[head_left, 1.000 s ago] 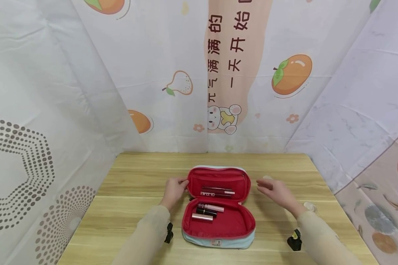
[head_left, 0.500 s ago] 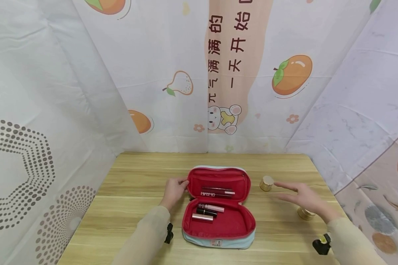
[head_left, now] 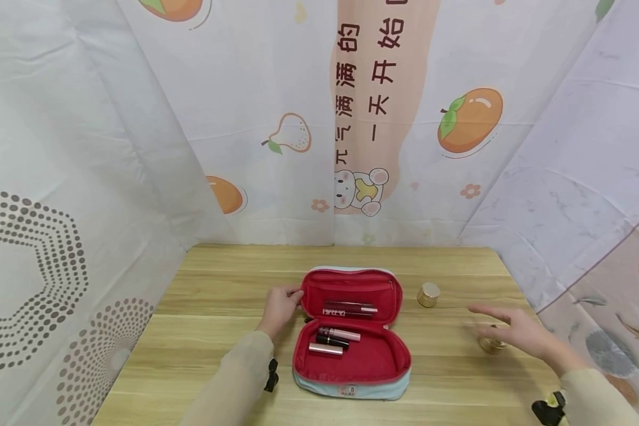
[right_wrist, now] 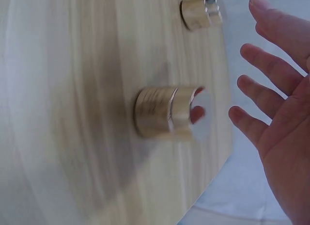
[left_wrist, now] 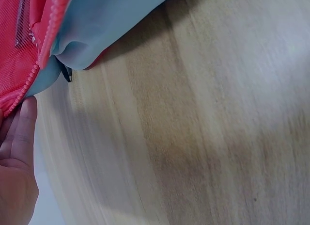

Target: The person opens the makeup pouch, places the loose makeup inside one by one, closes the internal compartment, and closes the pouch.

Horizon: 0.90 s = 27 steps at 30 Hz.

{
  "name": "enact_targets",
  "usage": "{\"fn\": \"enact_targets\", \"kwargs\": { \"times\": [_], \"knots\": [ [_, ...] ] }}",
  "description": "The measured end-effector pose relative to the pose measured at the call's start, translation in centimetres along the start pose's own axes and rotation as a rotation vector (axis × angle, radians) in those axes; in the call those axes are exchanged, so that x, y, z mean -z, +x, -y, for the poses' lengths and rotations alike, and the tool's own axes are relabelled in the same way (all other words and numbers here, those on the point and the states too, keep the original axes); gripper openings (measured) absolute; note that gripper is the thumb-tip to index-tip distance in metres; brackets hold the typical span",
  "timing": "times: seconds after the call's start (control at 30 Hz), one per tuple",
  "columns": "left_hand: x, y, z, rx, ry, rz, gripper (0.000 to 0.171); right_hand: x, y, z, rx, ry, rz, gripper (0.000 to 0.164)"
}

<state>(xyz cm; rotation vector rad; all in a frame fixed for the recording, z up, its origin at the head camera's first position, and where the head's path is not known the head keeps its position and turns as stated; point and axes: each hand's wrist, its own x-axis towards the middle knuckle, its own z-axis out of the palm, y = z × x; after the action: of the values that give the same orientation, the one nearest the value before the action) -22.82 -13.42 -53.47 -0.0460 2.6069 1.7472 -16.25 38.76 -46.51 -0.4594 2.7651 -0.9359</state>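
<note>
A light-blue cosmetic bag (head_left: pixel 351 387) with a red lining lies unzipped, its lid (head_left: pixel 319 290) folded back. My left hand (head_left: pixel 278 309) pinches the lid's left edge; the left wrist view shows the fingers (left_wrist: pixel 23 128) at the red zipper. Lip-makeup tubes lie in the bag: a pale pink one (head_left: pixel 346 335), a black one (head_left: pixel 332 341) and a shiny pink one (head_left: pixel 325 349). Dark-red tubes (head_left: pixel 349 308) sit in the mesh lid pocket. My right hand (head_left: pixel 516 331), fingers spread and holding nothing, hovers over a gold-coloured jar (head_left: pixel 491 347), clearly seen in the right wrist view (right_wrist: pixel 167 112).
A second gold jar (head_left: pixel 428 294) stands on the wooden table (head_left: pixel 218 331), right of the bag's lid. Printed curtains (head_left: pixel 277 89) hang behind the table and along both sides.
My right hand has moved away from beside the bag's lid, rightward and nearer to me, uncovering the far gold jar. My left hand and the bag have stayed put.
</note>
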Motion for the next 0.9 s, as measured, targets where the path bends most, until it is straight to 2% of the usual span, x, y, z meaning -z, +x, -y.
{"fn": "enact_targets", "kwargs": {
  "times": [0.13, 0.3, 0.53, 0.73, 0.9],
  "knots": [
    [0.1, -0.1, -0.1, 0.000, 0.001, -0.003, 0.016, 0.0, -0.8, -1.3, 0.019, 0.048, -0.015, 0.048],
    [0.1, -0.1, -0.1, -0.002, 0.007, -0.005, 0.017, -0.2, -1.8, -2.4, 0.056, 0.005, -0.053, 0.045],
    [0.1, -0.1, -0.3, 0.013, 0.005, 0.004, 0.017, -0.4, -2.8, -3.5, 0.076, 0.009, -0.026, 0.043],
    [0.0, -0.1, -0.3, 0.009, 0.011, 0.007, 0.017, -0.9, -3.1, -4.3, 0.093, 0.052, -0.058, 0.041],
    [0.1, -0.1, -0.3, 0.006, 0.015, 0.003, 0.017, -1.4, -3.0, -4.7, 0.144, 0.049, -0.097, 0.040]
  ]
}}
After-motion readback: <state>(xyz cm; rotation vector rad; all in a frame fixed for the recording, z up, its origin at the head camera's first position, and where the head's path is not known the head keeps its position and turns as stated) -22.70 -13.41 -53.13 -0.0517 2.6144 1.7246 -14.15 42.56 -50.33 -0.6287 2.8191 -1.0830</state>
